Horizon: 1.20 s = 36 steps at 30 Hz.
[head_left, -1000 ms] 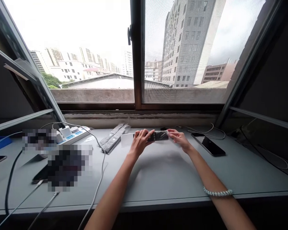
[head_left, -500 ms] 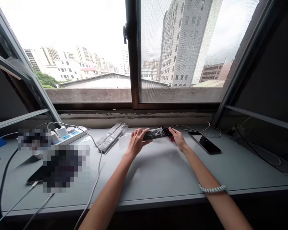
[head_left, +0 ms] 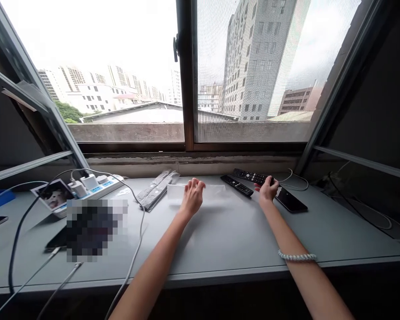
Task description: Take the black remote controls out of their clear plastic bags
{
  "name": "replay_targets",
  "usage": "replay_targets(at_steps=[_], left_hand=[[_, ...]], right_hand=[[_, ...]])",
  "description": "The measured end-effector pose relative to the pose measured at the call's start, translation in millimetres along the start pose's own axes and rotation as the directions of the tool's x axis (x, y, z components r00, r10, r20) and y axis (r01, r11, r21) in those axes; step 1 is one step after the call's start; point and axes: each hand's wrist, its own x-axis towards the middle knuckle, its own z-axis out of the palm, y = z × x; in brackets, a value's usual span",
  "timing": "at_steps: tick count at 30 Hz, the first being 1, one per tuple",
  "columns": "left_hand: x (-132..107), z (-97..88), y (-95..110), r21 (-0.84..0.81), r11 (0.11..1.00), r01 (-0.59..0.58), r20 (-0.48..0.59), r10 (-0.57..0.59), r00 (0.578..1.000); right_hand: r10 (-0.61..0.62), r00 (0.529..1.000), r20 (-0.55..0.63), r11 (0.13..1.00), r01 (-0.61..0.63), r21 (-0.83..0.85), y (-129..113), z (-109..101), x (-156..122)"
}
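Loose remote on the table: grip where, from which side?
Likely mid-body, across the long edges, from above on the near side: the loose remote is slim and lies flat, with the held remote just beyond it.

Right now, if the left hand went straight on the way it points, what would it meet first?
The left hand would probably meet the pale wall below the window first, past the clear plastic sleeve it holds. The nearer black remote lies right of that line. Depth is unclear here.
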Motion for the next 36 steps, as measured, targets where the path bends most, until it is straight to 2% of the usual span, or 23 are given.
replay_targets(at_steps=[4, 10, 15, 17, 20, 23, 25, 27, 28, 30, 31, 33, 34, 36], left_hand=[[-2, 3.2, -1, -0.085, 0.996, -0.03, 0.099, 0.038, 0.994], [-3, -19.1, 7, -0.149, 0.981, -0.127, 0.233, 0.16, 0.959], [-7, -19.7, 12, -0.119, 0.982, -0.144, 0.383, 0.179, 0.906], [-6, -14.6, 11, -0.059, 0.983, -0.173, 0.392, 0.183, 0.902], [-4, -9.2, 9, 0.033, 0.982, -0.185, 0.346, 0.162, 0.924], [0, -11.0, 8, 0.094, 0.988, -0.127, 0.272, 0.097, 0.957], [2, -15.1, 9, 0.136, 0.988, -0.078, 0.187, 0.051, 0.981], [3, -19.1, 10, 0.17, 0.985, -0.019, 0.02, 0.015, 1.0], [3, -20.3, 10, 0.177, 0.984, 0.01, -0.089, 0.006, 0.996], [3, -19.9, 11, 0.17, 0.984, 0.047, -0.29, 0.004, 0.957], [3, -17.9, 10, 0.159, 0.986, 0.05, -0.346, 0.008, 0.938], [2, -10.6, 10, 0.138, 0.99, 0.031, -0.354, 0.02, 0.935], [2, -5.5, 9, 0.128, 0.992, 0.021, -0.306, 0.019, 0.952], [0, 5.8, 8, 0.105, 0.994, 0.029, -0.119, -0.017, 0.993]], right_hand=[[-0.013, 1.0, 0.025, 0.998, 0.014, -0.059, 8, 3, 4], [-0.079, 0.994, 0.077, 0.98, 0.091, -0.178, 24, 7, 15], [-0.126, 0.987, 0.103, 0.933, 0.153, -0.325, 35, 5, 22], [-0.142, 0.983, 0.113, 0.907, 0.176, -0.382, 38, 5, 22], [-0.153, 0.977, 0.151, 0.868, 0.205, -0.452, 41, 5, 20], [-0.159, 0.97, 0.184, 0.837, 0.231, -0.497, 41, 4, 18], [-0.176, 0.964, 0.198, 0.821, 0.255, -0.511, 39, 3, 16], [-0.218, 0.954, 0.204, 0.807, 0.294, -0.512, 35, 1, 13], [-0.25, 0.946, 0.207, 0.8, 0.322, -0.506, 32, 1, 11], [-0.326, 0.916, 0.233, 0.786, 0.399, -0.472, 24, 2, 5], [-0.364, 0.895, 0.259, 0.779, 0.444, -0.443, 20, 3, 2], [-0.421, 0.845, 0.331, 0.765, 0.526, -0.372, 13, 6, -5], [-0.438, 0.819, 0.37, 0.758, 0.558, -0.338, 11, 8, -8], [-0.453, 0.774, 0.443, 0.746, 0.601, -0.287, 8, 11, -15]])
